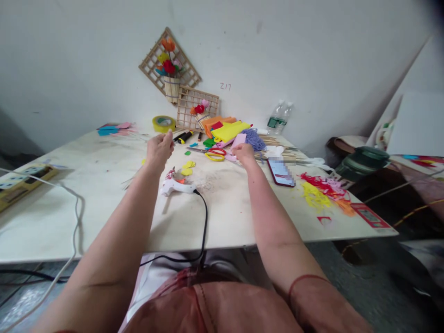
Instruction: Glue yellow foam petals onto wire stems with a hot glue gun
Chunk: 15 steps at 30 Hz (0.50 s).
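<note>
Clock positions from the middle of the view.
- Wall, pale; red handwritten figures at 12 o'clock.
- Plastic bottles, two, clear, green-labelled, side by side near the wall; 2 o'clock.
- Phone, dark red edge, screen lit, part blurred, flat on the table; 3 o'clock.
- Vessel, dark green, beyond the table edge; 3 o'clock.
- Printed card, red-bordered, at the table corner; between 3 and 4.
- Floor, grey, speckled; 8 o'clock.
- White cable, slack, crossing the table edge; between 8 and 9.
- Power strip, yellow-sided, white-topped; 9 o'clock.
</note>
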### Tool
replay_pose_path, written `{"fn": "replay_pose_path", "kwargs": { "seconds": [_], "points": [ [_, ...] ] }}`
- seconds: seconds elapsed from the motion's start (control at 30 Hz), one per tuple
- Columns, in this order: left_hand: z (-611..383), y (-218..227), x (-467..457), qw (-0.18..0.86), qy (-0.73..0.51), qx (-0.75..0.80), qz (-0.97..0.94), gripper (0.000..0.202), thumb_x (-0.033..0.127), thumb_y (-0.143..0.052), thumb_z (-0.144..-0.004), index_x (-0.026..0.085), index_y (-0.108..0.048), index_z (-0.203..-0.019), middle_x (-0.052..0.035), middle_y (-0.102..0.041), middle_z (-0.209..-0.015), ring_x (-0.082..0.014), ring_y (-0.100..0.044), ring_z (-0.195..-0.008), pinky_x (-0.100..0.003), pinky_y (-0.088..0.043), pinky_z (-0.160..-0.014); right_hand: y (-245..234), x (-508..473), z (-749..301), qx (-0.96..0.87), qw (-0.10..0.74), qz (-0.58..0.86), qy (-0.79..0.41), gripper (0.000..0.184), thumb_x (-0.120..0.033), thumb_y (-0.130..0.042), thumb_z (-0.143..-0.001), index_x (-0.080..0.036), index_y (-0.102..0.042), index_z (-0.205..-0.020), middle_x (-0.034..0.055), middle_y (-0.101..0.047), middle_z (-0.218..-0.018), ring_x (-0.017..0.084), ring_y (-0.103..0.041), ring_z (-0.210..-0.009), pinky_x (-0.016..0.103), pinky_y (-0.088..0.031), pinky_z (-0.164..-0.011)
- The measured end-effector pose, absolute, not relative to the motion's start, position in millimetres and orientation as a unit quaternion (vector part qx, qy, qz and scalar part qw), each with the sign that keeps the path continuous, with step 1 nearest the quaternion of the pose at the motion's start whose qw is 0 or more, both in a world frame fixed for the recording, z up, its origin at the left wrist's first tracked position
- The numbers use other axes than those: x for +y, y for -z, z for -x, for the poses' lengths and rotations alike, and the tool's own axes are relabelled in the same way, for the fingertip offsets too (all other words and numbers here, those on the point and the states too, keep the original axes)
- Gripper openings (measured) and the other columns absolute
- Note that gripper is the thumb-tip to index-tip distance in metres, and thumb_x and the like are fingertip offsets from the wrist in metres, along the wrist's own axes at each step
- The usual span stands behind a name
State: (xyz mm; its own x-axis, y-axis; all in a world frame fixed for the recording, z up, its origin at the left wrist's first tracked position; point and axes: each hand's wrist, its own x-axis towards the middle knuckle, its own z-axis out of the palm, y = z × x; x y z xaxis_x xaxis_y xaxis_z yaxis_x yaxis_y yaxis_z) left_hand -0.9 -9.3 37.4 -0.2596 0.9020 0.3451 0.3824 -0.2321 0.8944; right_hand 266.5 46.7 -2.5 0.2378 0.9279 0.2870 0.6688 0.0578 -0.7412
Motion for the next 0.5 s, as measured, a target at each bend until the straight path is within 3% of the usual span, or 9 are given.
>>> {"fn": "replay_pose_path", "kwargs": {
  "seconds": [0.2,0.27,0.4,0.5],
  "points": [
    [-4,-8,-10,0.32,-0.621,0.503,-0.508,0.016,0.031,-0.058,-0.067,0.017,-0.05,-0.067,0.0037,-0.049,-0.048,-0.0058,-0.039,-0.038,-0.018,-0.03,-0.039,-5,35,-256,-0.665,0.149,0.729,-0.055,0.02,-0.015,-0.059,-0.068,-0.015,-0.071,-0.083,0.0139,-0.069,-0.092,0.024,-0.062,-0.087,0.03,-0.044,-0.073],
    [0,-6,-11,0.329,-0.629,0.501,-0.495,0.016,0.03,-0.059,-0.066,0.016,-0.05,-0.067,0.0027,-0.053,-0.051,-0.0054,-0.041,-0.039,-0.018,-0.032,-0.04,-3,31,-243,-0.694,0.122,0.708,-0.045,0.022,-0.018,-0.056,-0.072,-0.017,-0.071,-0.088,0.0133,-0.068,-0.1,0.025,-0.062,-0.093,0.031,-0.044,-0.075],
    [4,-7,-12,0.331,-0.637,0.503,-0.482,0.017,0.03,-0.06,-0.066,0.016,-0.051,-0.066,0.0021,-0.054,-0.051,-0.0053,-0.042,-0.04,-0.018,-0.032,-0.04,7,21,-206,-0.807,0.123,0.574,-0.065,0.026,-0.025,-0.051,-0.079,-0.024,-0.069,-0.098,0.0039,-0.067,-0.106,0.02,-0.06,-0.097,0.028,-0.045,-0.078],
    [3,-7,-14,0.328,-0.638,0.501,-0.484,0.016,0.028,-0.061,-0.066,0.015,-0.052,-0.065,0.0022,-0.053,-0.049,-0.0053,-0.041,-0.039,-0.018,-0.031,-0.039,14,12,-180,-0.86,0.132,0.492,-0.042,0.029,-0.032,-0.054,-0.079,-0.023,-0.067,-0.104,0.0043,-0.064,-0.112,0.02,-0.057,-0.102,0.028,-0.043,-0.083]
  ]
}}
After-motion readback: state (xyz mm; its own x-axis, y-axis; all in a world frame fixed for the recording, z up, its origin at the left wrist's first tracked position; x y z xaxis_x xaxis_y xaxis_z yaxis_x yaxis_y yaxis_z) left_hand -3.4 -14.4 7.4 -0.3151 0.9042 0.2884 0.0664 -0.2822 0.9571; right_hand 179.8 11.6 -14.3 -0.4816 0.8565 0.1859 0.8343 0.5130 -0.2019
